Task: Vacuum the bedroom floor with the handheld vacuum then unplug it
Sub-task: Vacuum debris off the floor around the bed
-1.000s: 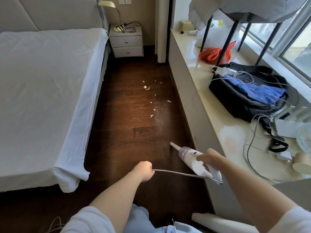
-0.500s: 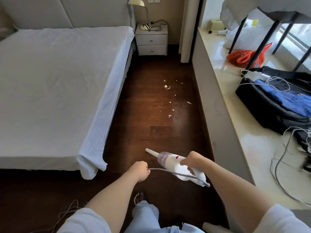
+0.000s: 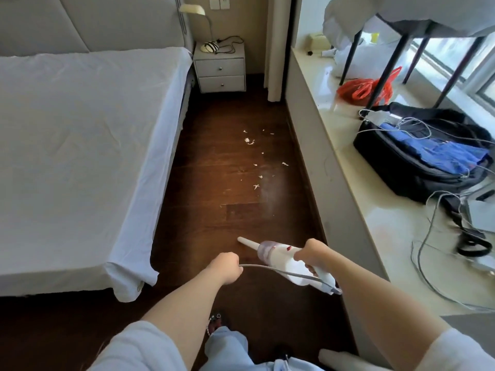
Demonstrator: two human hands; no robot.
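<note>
Your view has swung left and forward; both grips unchanged. Right hand [image 3: 312, 254] fingers wrap the vacuum [image 3: 281, 259] at lower centre, left hand [image 3: 226, 266] fist pinches its cord [image 3: 270, 269]. Scraps [image 3: 250, 141] mid-frame remain ahead, suction not begun.

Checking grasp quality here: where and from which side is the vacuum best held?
By the rear handle, from above, as the right hand grips it. The vacuum tapers to a nozzle aimed at the floor; its cord leaves the back, held by the left hand.
</note>
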